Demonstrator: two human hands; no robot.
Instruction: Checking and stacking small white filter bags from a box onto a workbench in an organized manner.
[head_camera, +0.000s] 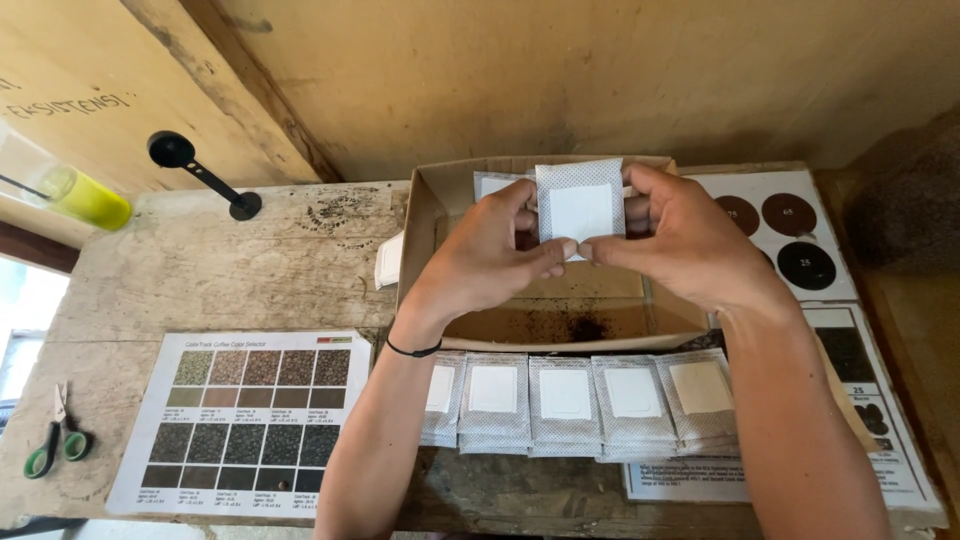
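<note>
Above the cardboard box (432, 215) at twelve o'clock, left hand (487, 255) and right hand (683, 240) pinch one white sachet (580, 205); sorting appears underway.

Both hands hold one white filter pouch (580, 208) upright over an open cardboard box (425, 225): left hand (490, 255) and right hand (680, 240) pinch its lower edge. More pouches (565, 400) lie in a row on the desk (250, 260).

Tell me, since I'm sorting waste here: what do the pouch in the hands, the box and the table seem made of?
Pouch: looks like thin filter paper or fabric, matte, dotted border with a plain white middle. Box: brown cardboard, dull, with folded flaps and dark grounds inside. Table: rough unfinished wood, worn and stained, grain showing.
</note>
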